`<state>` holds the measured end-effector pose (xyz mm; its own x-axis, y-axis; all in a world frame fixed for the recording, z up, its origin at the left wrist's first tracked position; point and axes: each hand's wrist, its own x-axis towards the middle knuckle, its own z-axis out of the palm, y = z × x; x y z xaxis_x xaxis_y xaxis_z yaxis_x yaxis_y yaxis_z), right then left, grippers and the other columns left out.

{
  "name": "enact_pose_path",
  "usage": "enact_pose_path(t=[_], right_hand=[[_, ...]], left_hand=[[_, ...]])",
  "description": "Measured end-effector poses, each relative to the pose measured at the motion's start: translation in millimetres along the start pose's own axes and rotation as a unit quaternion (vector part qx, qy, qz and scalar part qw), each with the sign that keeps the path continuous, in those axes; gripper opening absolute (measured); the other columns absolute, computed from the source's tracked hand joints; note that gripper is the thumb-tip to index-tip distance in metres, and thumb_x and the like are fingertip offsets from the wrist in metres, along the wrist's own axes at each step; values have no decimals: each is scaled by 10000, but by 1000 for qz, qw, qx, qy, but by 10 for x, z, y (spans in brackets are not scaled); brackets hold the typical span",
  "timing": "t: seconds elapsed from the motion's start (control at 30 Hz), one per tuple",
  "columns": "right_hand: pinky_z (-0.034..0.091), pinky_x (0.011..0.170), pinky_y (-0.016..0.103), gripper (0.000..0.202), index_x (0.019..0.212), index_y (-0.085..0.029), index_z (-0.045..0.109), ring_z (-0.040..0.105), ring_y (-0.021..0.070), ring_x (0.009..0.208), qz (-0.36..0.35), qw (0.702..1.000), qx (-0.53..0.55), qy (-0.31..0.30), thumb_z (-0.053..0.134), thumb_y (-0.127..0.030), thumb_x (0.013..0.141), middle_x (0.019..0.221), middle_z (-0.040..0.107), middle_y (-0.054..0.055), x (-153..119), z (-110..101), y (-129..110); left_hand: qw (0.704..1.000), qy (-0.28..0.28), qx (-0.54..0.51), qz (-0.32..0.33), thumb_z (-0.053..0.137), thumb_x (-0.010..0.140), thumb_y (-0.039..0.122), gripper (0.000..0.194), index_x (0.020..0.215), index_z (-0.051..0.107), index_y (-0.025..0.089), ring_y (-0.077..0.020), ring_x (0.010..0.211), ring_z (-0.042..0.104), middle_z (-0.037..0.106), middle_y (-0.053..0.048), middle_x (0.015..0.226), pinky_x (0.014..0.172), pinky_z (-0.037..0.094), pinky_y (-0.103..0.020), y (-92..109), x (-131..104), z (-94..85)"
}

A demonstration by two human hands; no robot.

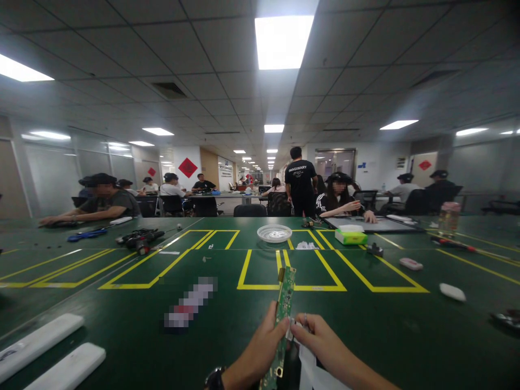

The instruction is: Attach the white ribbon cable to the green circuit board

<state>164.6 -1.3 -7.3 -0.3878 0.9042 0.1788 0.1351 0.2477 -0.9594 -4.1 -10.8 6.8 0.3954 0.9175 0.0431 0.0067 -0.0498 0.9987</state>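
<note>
In front of one round white basket (274,239), one circuit board (286,292), one left hand (263,345) and one right hand (325,340) are being seen. Two long white bars (69,369) are being counted at its near left, one green-and-white pack (351,236) and one pink-lidded bottle (449,221) at its right.

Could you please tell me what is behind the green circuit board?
Behind the top of the circuit board, yellow tape marks the green table. Whatever the board itself covers there, and its far side, cannot be seen.
</note>
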Motion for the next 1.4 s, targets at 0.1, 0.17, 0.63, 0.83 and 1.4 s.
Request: enact_pose_path(t=[0.1, 0.17, 0.63, 0.83, 1.4], right_hand=[[357, 573, 218, 397, 733, -134, 613, 470, 108, 592, 3, 999, 6, -35, 551, -518, 813, 644, 567, -15, -10, -23, -15], [314, 533, 203, 401, 719, -130, 609, 417, 88, 553, 8, 999, 2, -45, 557, -516, 813, 603, 524, -32, -15, -41, -27], [298, 527, 196, 421, 735, -115, 641, 409, 83, 557, -3, 998, 10, -64, 579, -527, 796, 614, 541, -26, 0, -78, 19], [307, 529, 202, 416, 737, -121, 631, 408, 86, 556, -3, 997, 7, -72, 562, -525, 809, 613, 530, -24, 6, -86, 31], [249, 481, 186, 385, 693, -134, 555, 358, 68, 525, -4, 997, 10, -76, 565, -497, 818, 585, 435, -52, 2, -116, 52]], left_hand=[[1000, -15, 7, 7, 480, 863, 483, 452, 1216, 447, 203, -129, 675, 514, 566, 14, 791, 656, 405, -226, 8, -18, -15], [999, -22, 9, 31, 487, 864, 478, 461, 1227, 457, 195, -152, 773, 537, 587, -8, 845, 725, 409, -242, 26, -29, -24], [992, -78, 65, 70, 417, 905, 484, 531, 1334, 364, 175, -212, 1181, 448, 513, -64, 1272, 1046, 279, -339, 68, -45, -61], [995, -53, 62, 64, 427, 886, 517, 539, 1317, 393, 196, -207, 1086, 485, 582, -37, 1113, 988, 326, -332, 36, -36, -45], [998, -56, 1, 10, 404, 873, 584, 528, 1239, 445, 206, -103, 617, 474, 521, 32, 719, 577, 390, -211, -58, 7, -65]])
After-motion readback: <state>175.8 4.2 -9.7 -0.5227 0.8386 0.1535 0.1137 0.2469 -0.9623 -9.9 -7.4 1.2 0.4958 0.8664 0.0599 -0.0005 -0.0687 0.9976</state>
